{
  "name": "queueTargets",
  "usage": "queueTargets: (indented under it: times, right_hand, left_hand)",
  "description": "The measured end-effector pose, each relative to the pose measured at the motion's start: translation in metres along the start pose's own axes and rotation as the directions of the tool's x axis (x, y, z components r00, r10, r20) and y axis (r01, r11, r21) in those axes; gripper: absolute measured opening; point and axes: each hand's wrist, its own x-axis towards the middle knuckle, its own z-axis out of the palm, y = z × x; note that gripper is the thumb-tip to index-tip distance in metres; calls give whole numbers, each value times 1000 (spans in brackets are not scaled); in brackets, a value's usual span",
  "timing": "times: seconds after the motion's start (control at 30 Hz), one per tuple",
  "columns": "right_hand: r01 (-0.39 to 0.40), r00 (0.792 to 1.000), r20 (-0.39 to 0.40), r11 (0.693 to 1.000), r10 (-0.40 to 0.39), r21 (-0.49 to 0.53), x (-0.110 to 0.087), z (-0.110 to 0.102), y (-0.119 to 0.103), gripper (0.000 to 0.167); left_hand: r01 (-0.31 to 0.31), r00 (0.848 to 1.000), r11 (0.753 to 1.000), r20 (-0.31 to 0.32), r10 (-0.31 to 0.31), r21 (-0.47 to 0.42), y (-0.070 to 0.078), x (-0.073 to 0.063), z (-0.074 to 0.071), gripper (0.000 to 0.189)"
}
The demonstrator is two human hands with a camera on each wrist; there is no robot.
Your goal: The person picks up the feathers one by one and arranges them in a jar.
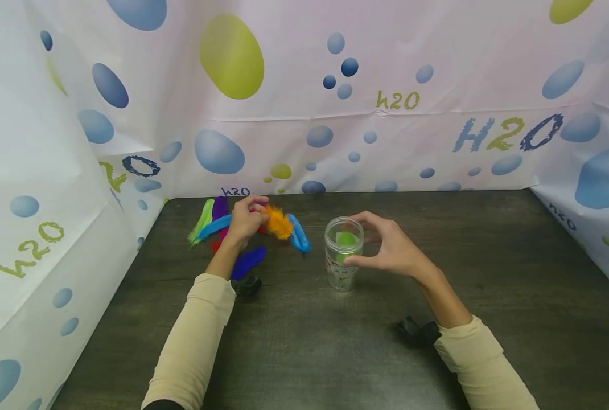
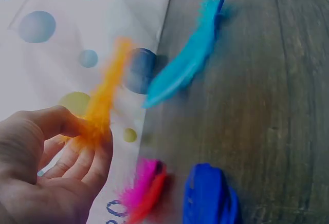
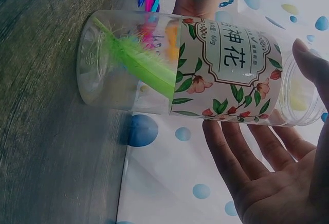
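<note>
Between thumb and fingers my left hand (image 1: 245, 219) pinches an orange feather (image 1: 279, 222), held above the far left of the table; in the left wrist view the feather (image 2: 107, 90) points up, slightly blurred. My right hand (image 1: 389, 245) holds a clear jar (image 1: 342, 272) upright around its upper part, thumb on the near side and fingers on the far side. The jar has no lid on it and bears a flowered label (image 3: 229, 72). Inside it stands a green feather (image 3: 144, 67).
Around my left hand lie a light green feather (image 1: 202, 222), blue feathers (image 1: 299, 234), a purple feather (image 1: 219, 208) and a dark blue feather (image 1: 248, 262). Pink (image 2: 140, 183) and red feathers (image 2: 154, 196) lie together. A printed sheet (image 1: 294, 114) rises behind the dark table (image 1: 294, 341).
</note>
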Motion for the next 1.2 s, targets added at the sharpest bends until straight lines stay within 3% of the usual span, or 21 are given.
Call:
queueTargets:
  times: [0.23,0.6,0.9,1.2]
  right_hand:
    - [8,1000,-4,1000,-8,-3,-1,1,0,63]
    - [10,1000,0,1000,-10,2,-2,4,1,62]
    - [12,1000,-5,1000,-12,-12,-4,4,3,62]
    - [17,1000,-3,1000,-17,-4,-4,4,2,62]
  left_hand:
    - [-7,1000,998,22,8,-64,6,-4,0,39]
    - [15,994,981,110,7,-191,10,-8,0,45]
    - [29,987,983,163,1,-181,21,-9,1,45]
    - [62,989,986,144,-40,-153,28,-10,5,40]
